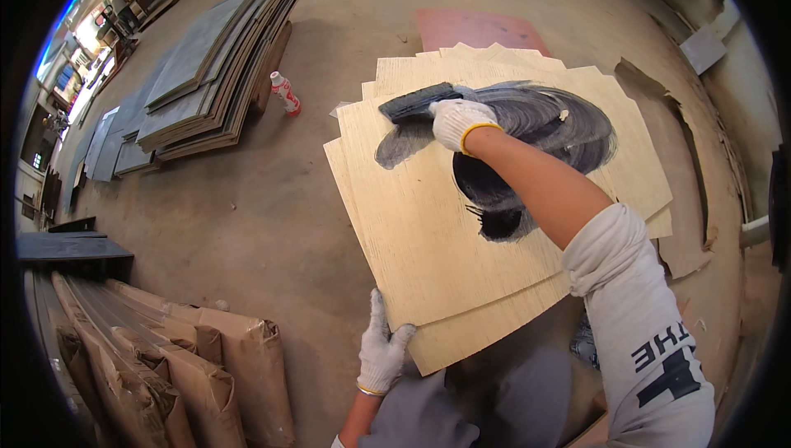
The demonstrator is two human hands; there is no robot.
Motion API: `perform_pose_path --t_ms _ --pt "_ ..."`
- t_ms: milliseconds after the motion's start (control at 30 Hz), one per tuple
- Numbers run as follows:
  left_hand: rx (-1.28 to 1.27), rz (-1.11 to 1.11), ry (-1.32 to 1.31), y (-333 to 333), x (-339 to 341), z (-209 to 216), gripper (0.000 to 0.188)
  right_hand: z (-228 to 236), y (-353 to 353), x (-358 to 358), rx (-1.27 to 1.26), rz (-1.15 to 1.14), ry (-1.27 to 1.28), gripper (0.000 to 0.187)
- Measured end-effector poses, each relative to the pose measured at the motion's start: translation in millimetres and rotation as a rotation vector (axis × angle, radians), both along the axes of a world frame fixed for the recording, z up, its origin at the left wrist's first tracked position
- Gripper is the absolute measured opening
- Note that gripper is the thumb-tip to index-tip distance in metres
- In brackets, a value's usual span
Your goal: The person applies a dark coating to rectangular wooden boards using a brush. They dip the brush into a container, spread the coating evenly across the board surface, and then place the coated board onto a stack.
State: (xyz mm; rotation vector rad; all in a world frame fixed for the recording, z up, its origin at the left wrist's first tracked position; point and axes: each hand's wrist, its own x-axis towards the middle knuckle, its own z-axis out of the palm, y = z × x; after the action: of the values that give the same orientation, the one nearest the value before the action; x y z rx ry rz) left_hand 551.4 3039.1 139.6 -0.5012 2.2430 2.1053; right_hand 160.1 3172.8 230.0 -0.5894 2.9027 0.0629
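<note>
My right hand [463, 124], in a white glove with a yellow cuff, is closed around the near end of a wide, black-coated brush-like tool [420, 102]. The tool lies on the top pale wooden sheet [412, 234]. Black paint [544, 123] covers part of that sheet in curved streaks, with a thick dark pool [501, 221] toward me. My left hand [383, 347], also gloved, rests against the left edge of the sheets near their front corner, index finger and thumb stretched apart. Beneath the top sheet, more sheets are fanned out.
Grey boards [206, 61] are stacked at the far left, with a red-and-white bottle [285, 93] beside them. Brown-wrapped bundles [206, 366] lie at the near left. A reddish board [478, 28] sits behind the sheets. Brown sheet material [680, 201] runs along the right.
</note>
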Motion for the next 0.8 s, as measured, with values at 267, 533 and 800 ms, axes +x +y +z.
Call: perform_pose_path --t_ms 267,533,800 --pt "0.045 -0.001 -0.051 -9 5 11 0.087 8 9 21 -0.004 -0.004 -0.016 0.036" --pt "0.037 0.055 0.040 -10 8 -4 0.087 -8 -81 45 0.005 0.017 -0.114 0.035" --pt "-0.009 -0.051 -0.008 -11 3 3 0.089 6 141 -52 0.069 -0.318 -0.001 0.044"
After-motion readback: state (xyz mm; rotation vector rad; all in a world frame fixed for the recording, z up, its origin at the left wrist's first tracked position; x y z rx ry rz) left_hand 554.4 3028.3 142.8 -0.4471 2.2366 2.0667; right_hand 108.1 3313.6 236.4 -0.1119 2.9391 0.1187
